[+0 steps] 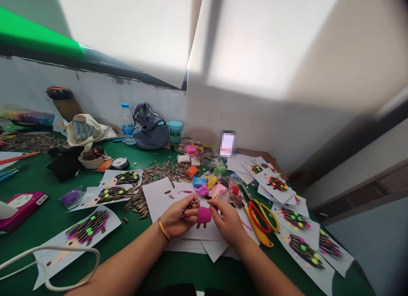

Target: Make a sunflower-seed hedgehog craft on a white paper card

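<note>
Seeds point(187, 208) inside left grip point(179, 217), near magenta shape point(204, 214).

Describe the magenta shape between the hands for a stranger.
On the green table, find the white paper. On it, between left hand and right hand, lies the magenta shape. Unlike the magenta packet beyond, it has two brown stubs below.

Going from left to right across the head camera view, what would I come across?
Magenta box, black cloth, round tin, left hand with seeds, magenta shape, right hand, red-handled scissors, hedgehog pictures along the right.
</note>
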Motion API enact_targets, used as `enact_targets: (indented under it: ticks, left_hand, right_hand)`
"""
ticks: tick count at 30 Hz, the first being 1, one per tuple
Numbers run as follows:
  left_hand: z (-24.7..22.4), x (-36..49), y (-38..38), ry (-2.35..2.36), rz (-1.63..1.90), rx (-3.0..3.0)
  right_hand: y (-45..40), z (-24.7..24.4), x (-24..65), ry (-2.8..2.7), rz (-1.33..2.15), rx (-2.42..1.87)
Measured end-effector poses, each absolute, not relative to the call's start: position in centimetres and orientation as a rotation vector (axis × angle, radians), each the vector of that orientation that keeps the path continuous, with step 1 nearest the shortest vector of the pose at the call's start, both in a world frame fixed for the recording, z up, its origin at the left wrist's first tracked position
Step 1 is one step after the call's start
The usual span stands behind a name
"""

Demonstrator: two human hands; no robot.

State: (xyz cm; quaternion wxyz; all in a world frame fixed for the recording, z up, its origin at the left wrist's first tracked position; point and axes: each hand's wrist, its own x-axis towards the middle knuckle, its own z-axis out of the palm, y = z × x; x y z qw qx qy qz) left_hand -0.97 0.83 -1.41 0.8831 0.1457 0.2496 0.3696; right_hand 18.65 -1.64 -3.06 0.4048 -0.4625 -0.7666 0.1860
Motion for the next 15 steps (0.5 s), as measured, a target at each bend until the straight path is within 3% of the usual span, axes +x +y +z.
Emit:
enact_targets:
  ticks: [5, 15]
  left_hand:
    - [-1.8, -1.2, 0.3, 0.439, 0.646, 0.224]
    - [-1.7, -1.2, 0.1, 0.467, 0.579, 0.18]
  right_hand:
    - [-2.0, -1.0, 16.9, -1.823, 0.874, -1.177]
    - [-1.6, -0.7, 16.6, -1.712, 1.027, -1.237]
